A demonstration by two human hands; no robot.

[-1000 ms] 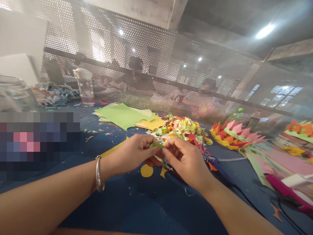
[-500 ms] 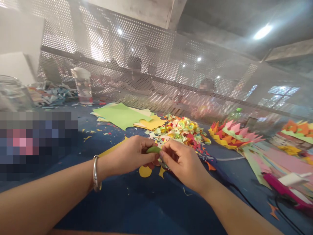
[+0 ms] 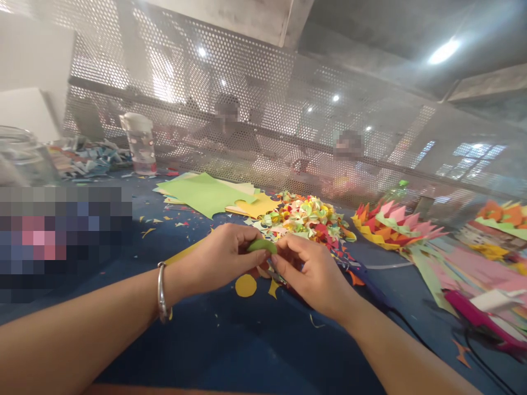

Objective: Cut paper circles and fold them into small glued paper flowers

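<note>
A small green paper piece [image 3: 262,245] is pinched between both hands over the blue table [image 3: 255,340]. My left hand [image 3: 220,258], with a silver bangle [image 3: 161,291] on its wrist, is closed on the piece's left end. My right hand [image 3: 310,271] is closed on its right end with thumb and fingertips. A yellow paper disc [image 3: 246,285] and scraps lie on the table just below the hands. Behind them is a heap of small folded coloured paper pieces [image 3: 307,215].
Green and yellow paper sheets [image 3: 206,195] lie at the back left, a clear bottle [image 3: 140,144] beyond them. Spiky paper flowers [image 3: 391,225] and paper strips [image 3: 473,269] fill the right side, with a pink glue gun [image 3: 481,318] and black cord [image 3: 415,329]. Two people sit behind the perforated screen [image 3: 288,109].
Both hands stay together on the green piece and have shifted it slightly up; the fingers have rolled or pressed it a little.
</note>
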